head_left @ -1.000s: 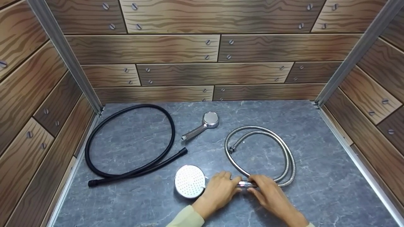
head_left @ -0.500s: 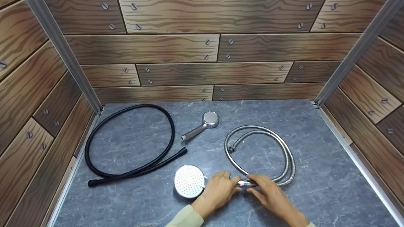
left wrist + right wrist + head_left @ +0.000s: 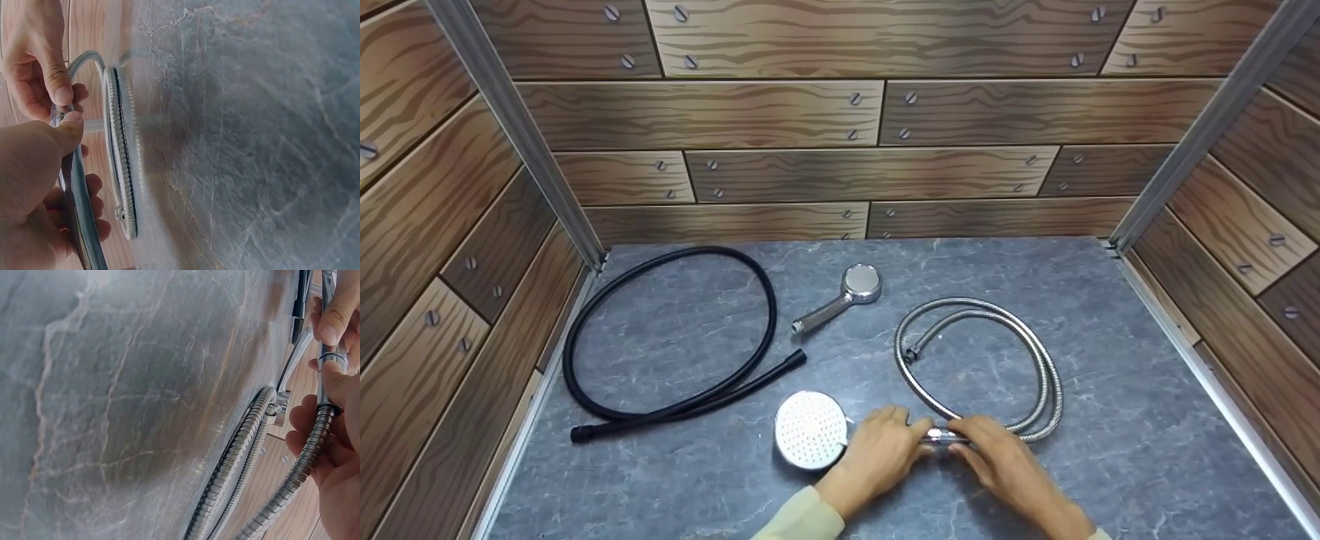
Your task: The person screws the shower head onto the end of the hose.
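A large shower head with a round white nozzle face (image 3: 811,430) lies at the near middle of the table. My left hand (image 3: 879,451) grips its chrome handle (image 3: 80,211), fingers curled around it. Against the handle's end sits the metal connector (image 3: 322,389) of a silver shower hose (image 3: 960,301). My right hand (image 3: 1006,465) holds that connector between thumb and fingers, with the ribbed hose (image 3: 306,458) running out through the palm. Both thumbs are close together at the joint. How far the threads engage cannot be seen.
Farther back lies a smaller shower head (image 3: 861,282) with a dark handle. A black hose (image 3: 771,296) is looped on the left of the grey table (image 3: 697,495). The silver hose's free end (image 3: 911,355) rests inside its loop. Wood-patterned walls (image 3: 780,116) enclose the back and sides.
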The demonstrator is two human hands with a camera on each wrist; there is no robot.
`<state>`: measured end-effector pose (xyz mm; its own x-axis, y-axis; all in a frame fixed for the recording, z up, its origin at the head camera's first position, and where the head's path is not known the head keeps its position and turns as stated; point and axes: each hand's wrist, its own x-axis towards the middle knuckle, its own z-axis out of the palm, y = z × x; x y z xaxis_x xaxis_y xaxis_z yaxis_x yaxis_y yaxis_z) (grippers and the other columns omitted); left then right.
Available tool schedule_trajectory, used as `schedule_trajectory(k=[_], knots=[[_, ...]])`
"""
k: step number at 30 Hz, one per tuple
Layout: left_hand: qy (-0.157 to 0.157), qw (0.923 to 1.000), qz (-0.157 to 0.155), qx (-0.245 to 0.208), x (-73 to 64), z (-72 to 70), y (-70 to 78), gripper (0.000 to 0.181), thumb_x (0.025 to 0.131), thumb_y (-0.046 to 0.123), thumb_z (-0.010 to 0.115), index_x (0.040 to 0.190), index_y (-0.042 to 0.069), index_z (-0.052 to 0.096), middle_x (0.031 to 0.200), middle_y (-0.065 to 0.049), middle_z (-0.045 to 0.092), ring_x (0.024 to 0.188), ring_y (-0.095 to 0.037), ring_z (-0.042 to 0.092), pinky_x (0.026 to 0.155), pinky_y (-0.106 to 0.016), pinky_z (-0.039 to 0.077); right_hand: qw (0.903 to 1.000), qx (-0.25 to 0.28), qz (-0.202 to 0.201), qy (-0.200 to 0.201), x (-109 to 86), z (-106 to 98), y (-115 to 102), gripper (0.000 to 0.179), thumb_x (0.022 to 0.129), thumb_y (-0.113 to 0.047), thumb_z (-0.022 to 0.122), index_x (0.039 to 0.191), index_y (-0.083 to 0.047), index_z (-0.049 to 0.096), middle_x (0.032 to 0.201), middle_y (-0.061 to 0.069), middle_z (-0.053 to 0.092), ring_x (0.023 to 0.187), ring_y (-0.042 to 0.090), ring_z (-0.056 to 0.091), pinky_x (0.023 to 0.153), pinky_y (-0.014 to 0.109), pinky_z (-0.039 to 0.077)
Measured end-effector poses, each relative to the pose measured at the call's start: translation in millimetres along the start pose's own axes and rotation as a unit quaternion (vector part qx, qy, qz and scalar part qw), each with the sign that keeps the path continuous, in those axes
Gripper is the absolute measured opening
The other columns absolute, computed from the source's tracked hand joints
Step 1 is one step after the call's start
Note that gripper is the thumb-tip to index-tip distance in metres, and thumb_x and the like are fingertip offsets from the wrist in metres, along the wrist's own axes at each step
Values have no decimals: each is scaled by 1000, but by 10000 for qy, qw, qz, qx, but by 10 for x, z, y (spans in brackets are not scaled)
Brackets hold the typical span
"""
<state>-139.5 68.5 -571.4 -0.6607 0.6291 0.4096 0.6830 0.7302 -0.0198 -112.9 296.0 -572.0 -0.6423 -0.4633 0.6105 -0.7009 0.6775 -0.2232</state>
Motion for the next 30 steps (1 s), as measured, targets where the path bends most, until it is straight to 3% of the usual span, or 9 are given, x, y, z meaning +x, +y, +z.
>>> schedule_trajectory(k=[7, 14, 30], knots=[[137, 9999, 11, 64, 6, 19, 2, 26, 97, 52, 66, 106, 27, 67, 85, 3, 65, 79, -15, 63, 67, -27, 50, 9999, 39, -110, 108, -9, 16, 15, 51, 73, -1, 88, 121, -7, 73, 105, -1, 74, 91, 14, 70, 85, 25, 54], [73, 10000, 2, 26, 0, 14, 5, 27, 98, 51, 65, 107, 26, 67, 85, 3, 65, 80, -15, 63, 68, -27, 50, 9995, 83, -183, 239, -26, 36, 31, 57, 69, -2, 91, 124, -4, 73, 109, 0, 75, 94, 17, 71, 90, 25, 54], [90, 10000, -8, 32, -5, 12, 16, 27, 97, 51, 66, 109, 27, 68, 85, 3, 66, 79, -15, 64, 68, -27, 49, 9999, -139, -56, -58, -31, 21, 27, 44, 80, -7, 85, 122, -8, 73, 103, -2, 75, 90, 12, 68, 83, 26, 52]])
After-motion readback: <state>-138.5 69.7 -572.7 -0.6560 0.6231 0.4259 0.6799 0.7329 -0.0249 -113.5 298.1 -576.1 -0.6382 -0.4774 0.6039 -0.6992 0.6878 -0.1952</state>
